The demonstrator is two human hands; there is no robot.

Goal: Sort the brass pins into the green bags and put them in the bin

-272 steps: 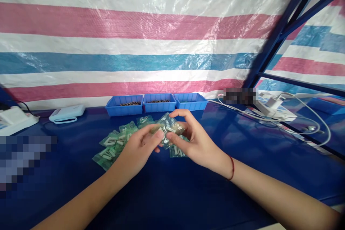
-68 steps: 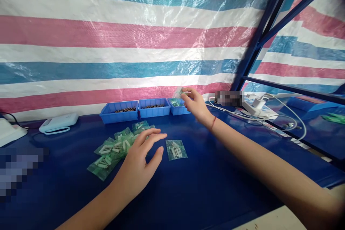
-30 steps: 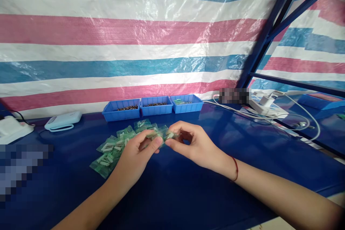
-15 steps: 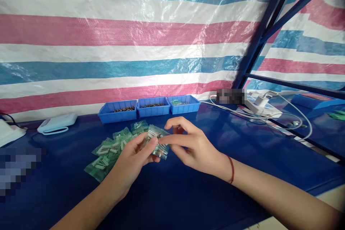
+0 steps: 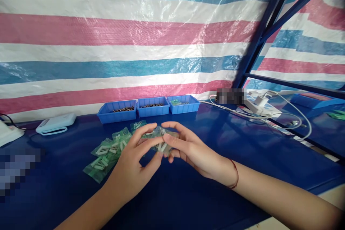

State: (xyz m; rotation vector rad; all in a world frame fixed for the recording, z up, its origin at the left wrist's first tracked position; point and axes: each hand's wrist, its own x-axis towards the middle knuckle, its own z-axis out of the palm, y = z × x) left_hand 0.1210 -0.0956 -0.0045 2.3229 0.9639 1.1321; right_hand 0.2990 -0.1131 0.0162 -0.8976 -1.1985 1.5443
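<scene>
A small clear plastic bag (image 5: 162, 147) with white wall plugs and what look like screws in it is between my hands, above the table. My right hand (image 5: 195, 151) grips its right side, thumb on top and fingers curled behind. Around its left side, my left hand (image 5: 134, 154) has its fingers spread, their tips at or touching the plastic. Left of it lies a pile of similar greenish bags (image 5: 107, 149) with white plugs and screws, partly covered by my left hand.
Behind stand three blue bins in a row: a left bin (image 5: 117, 116) and middle bin (image 5: 153, 110) with screws, and a right bin (image 5: 184, 108) with small bags. A light blue device (image 5: 55, 124) lies left. White cables (image 5: 242, 115) and a power strip (image 5: 252, 106) are right, near a blue frame (image 5: 258, 43).
The bag has passed from my left hand's grip to my right hand, whose thumb now presses on it. My left fingers have spread apart at its left side.
</scene>
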